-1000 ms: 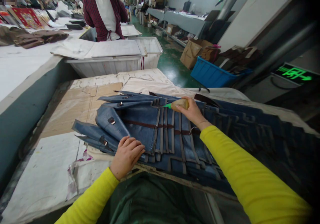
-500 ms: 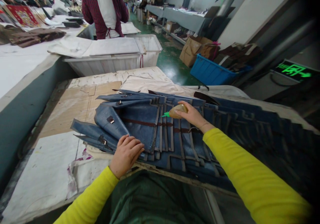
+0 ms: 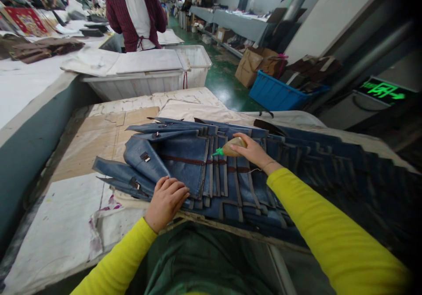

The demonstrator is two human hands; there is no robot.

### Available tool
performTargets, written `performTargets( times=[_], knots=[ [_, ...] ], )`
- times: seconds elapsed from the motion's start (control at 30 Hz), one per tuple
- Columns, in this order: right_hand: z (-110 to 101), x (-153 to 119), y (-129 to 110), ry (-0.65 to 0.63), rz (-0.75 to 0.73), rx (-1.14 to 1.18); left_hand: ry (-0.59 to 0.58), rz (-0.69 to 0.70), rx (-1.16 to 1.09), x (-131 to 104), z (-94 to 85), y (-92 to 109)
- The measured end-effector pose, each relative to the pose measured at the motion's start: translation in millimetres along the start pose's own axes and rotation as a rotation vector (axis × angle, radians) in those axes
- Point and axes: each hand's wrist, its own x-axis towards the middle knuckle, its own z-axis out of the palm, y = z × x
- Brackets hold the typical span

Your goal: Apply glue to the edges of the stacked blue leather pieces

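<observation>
A fanned stack of blue leather pieces (image 3: pixel 187 163) with small metal clasps lies across the worktable (image 3: pixel 59 224). My right hand (image 3: pixel 255 152) grips a tan glue bottle (image 3: pixel 232 147); its green nozzle points left and touches the edge of one blue piece. My left hand (image 3: pixel 166 200) presses flat on the near edge of the stack, fingers together, holding nothing. Both arms wear yellow sleeves.
Brown cardboard (image 3: pixel 99 139) and stained white cloth cover the table on the left. Behind it stand white bins (image 3: pixel 145 81) and a person in a checked shirt (image 3: pixel 135 9). A blue crate (image 3: pixel 280 95) and cardboard boxes (image 3: pixel 252 66) sit on the green floor at right.
My right hand has drawn the glue bottle's nozzle a little left and toward me along the blue pieces. My left hand stays pressed on the stack.
</observation>
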Motion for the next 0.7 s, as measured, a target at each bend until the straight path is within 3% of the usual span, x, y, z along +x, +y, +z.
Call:
performTargets(
  times=[0.2, 0.43, 0.7],
  knots=[
    [-10, -11, -13, -0.090, 0.048, 0.061, 0.000, 0.008, 0.001, 0, -0.3, 0],
    [-10, -19, -19, -0.089, 0.013, 0.047, -0.009, -0.002, 0.007, -1, -0.7, 0],
    [-14, -33, -26, -0.196, -0.023, 0.033, 0.001, 0.007, -0.003, -2, 0.7, -1]
  ],
)
